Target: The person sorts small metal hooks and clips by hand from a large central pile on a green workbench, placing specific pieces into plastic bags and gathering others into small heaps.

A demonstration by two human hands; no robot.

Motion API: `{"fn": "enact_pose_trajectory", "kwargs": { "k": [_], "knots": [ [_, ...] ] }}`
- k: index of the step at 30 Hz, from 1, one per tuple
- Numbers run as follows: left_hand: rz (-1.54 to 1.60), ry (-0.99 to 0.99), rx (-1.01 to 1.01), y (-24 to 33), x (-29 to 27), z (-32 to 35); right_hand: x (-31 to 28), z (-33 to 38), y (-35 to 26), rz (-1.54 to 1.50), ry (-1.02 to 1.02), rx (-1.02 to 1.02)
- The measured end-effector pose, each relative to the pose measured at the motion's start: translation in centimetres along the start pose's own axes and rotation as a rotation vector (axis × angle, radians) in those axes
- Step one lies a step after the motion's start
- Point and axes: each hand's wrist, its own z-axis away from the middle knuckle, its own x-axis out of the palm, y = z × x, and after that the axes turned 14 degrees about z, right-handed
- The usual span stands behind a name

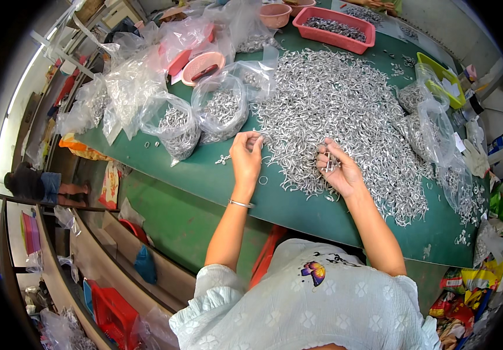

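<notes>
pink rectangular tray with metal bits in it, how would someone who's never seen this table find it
Start from the green table and the big heap of small silvery metal parts spread across its middle. Look past the heap to the table's far edge: the pink rectangular tray sits there, holding a thin layer of the same parts. Its neighbours are round pink bowls and clear plastic bags; it alone is long and straight-sided.

A big green table (pixel 298 201) fills the middle of the room, and its front side is green too. At the left stand wooden shelves (pixel 82 256) holding a red crate (pixel 111 312), and bright daylight comes in there. At the far right the grey floor (pixel 438 17) shows.
</notes>
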Motion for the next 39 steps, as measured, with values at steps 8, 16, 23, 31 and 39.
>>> {"fn": "enact_pose_trajectory", "kwargs": {
  "k": [8, 16, 23, 31, 39],
  "knots": [
    [0.773, -0.074, -0.537, 0.3, 1.9, -0.4, 0.8, 0.4, -0.1, 0.123, 0.008, -0.043],
    [0.765, -0.282, -0.432, 3.4, 5.9, 5.6, 1.2, 1.1, 0.5, 0.322, 0.088, -0.147],
    [0.562, -0.477, -0.341, 4.7, 5.8, 6.6, -2.1, 1.8, -0.9, -0.049, 0.141, -0.178],
    [0.534, -0.419, -0.405, 4.5, 5.0, 6.7, -2.9, 7.3, -2.0, -0.143, 0.098, -0.109],
    [1.065, -0.218, -0.856, 9.7, 10.8, 13.4, -0.2, 8.0, 1.4, 0.535, 0.393, -0.386]
  ]
}}
